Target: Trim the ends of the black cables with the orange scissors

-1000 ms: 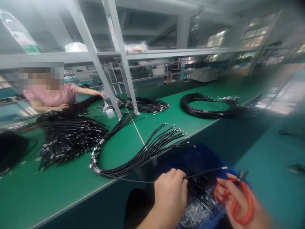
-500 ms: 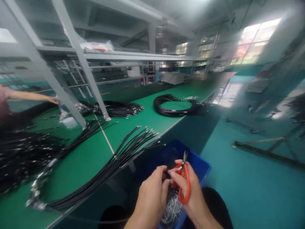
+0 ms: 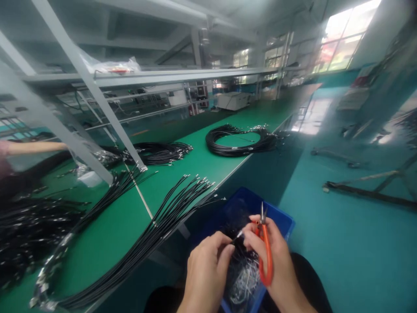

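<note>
Fingers of left hand (image 3: 206, 266) are pinching a black cable (image 3: 234, 240) just behind its white tip, over the blue bin (image 3: 282, 219). Right hand (image 3: 277, 251) is gripping orange-handled snips (image 3: 267, 261) near bin's right edge. Cable bundle (image 3: 143, 250) is lying along counter's (image 3: 94, 250) near edge.

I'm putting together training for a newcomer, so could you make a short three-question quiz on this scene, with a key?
1. Which hand holds the orange-handled scissors?
2. What colour is the bin with the whitish scraps in it: A red, B blue or C yellow?
3. True or false: the ring-shaped coil of black cables lies inside that bin.

Key:
1. The right hand.
2. B.
3. False; it lies on the green tabletop.
</note>
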A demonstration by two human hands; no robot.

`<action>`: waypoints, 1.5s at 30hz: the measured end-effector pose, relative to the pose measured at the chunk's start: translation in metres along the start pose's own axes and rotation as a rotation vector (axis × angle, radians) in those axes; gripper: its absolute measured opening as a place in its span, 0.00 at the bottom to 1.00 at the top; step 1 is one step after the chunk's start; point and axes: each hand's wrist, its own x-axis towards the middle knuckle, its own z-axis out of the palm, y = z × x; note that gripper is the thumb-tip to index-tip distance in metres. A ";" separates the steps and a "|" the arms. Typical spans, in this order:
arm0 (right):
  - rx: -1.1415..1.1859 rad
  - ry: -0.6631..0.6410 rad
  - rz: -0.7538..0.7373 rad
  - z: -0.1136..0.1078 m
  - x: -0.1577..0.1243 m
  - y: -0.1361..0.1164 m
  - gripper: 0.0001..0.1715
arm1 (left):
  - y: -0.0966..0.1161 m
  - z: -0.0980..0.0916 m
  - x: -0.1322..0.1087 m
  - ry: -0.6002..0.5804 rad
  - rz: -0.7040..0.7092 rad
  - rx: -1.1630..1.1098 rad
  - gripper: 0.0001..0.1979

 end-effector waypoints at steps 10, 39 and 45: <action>0.209 0.107 0.119 0.010 -0.001 0.010 0.21 | -0.011 0.016 0.008 -0.023 -0.001 -0.451 0.05; 0.344 0.017 0.254 0.032 -0.008 0.011 0.16 | -0.010 0.015 0.014 0.026 -0.080 -0.749 0.08; 0.469 -0.063 0.248 0.029 -0.008 0.015 0.15 | -0.023 0.010 0.017 -0.196 -0.123 -1.222 0.07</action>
